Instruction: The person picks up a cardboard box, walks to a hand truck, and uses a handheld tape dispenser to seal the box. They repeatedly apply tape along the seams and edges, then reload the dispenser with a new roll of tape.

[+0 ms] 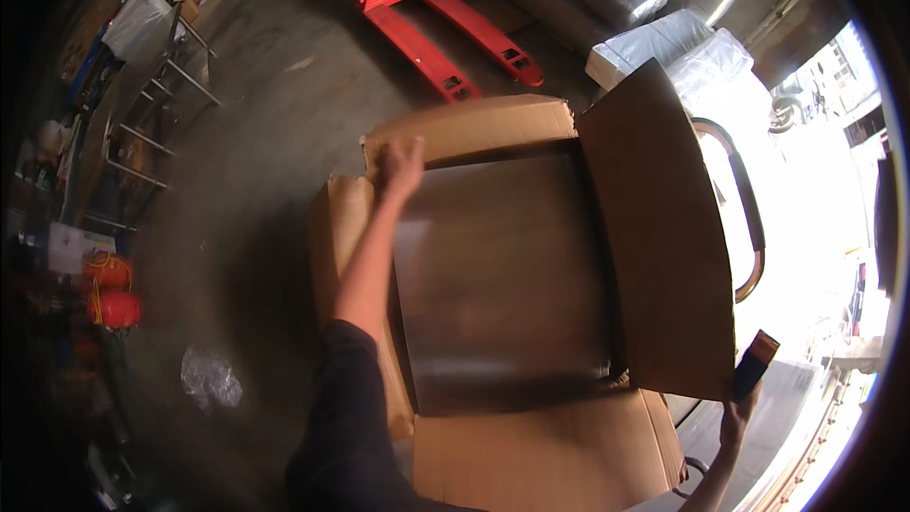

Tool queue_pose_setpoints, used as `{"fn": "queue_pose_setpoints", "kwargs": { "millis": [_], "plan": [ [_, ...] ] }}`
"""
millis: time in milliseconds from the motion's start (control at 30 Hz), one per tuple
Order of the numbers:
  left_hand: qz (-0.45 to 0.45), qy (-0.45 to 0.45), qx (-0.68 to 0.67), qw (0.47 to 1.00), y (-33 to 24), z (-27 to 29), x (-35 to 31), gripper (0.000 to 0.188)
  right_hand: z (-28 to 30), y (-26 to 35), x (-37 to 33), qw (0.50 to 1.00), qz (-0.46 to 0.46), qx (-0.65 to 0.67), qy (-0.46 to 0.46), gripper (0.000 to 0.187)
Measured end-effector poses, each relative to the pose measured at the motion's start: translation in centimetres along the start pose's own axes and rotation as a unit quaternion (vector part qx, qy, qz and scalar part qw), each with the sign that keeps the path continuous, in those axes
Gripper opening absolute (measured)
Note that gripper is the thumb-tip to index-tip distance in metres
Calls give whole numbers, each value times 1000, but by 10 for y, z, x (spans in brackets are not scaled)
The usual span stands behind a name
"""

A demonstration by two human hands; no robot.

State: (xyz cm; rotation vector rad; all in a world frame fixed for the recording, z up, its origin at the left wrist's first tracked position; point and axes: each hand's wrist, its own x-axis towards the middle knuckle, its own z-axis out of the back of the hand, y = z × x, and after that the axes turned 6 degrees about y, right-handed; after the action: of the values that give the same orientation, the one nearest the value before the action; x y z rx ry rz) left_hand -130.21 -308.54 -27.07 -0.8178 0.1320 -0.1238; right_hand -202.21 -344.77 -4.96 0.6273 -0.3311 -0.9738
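Observation:
An open cardboard box point(540, 455) stands in front of me with its flaps spread outward. Inside lies a flat, dark brown-grey panel point(502, 265) with a dull sheen. My left hand point(403, 169) reaches to the box's far left corner, its slightly blurred fingers closed on the far flap point(483, 123). At the near right, my right hand point(736, 417) is closed around a dark blue, block-like object point(754, 370) with an orange-brown end; its kind is unclear. This hand is beside the lower corner of the raised right flap point(654, 237).
Beyond the box is a red pallet jack point(408, 38). Wrapped bundles point(654, 47) lie at the far right, and a curved metal tube point(749, 199) rises beside the box. On the left are a metal frame point(142, 137), red-orange round items point(114, 294) and crumpled clear plastic point(210, 377).

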Motion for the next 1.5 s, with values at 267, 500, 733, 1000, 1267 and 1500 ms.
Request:
{"fn": "queue_pose_setpoints", "kwargs": {
  "millis": [267, 500, 733, 1000, 1267, 1500],
  "plan": [
    [227, 130, -438, 860, 163, 5, 142, 101, 3, 9, 13, 989, -82, 118, 32, 65],
    [149, 133, -521, 830, 128, 55, 111, 83, 1, 38, 19, 975, -109, 180, 73, 47],
    [-93, 297, -430, 848, 152, 117, 2, 48, 9, 24, 34, 972, -91, 205, 66, 48],
    [-100, 392, -210, 890, 123, 169, -28, 35, 12, 1, 38, 970, -71, 223, 65, 54],
    [-92, 513, 30, 853, 28, 192, -19, 93, 15, 9, 43, 969, -63, 237, 26, 73],
    [-309, 490, 242, 778, -165, 173, -83, 118, 13, 17, 27, 974, -44, 224, 1, 58]
  ]
}}
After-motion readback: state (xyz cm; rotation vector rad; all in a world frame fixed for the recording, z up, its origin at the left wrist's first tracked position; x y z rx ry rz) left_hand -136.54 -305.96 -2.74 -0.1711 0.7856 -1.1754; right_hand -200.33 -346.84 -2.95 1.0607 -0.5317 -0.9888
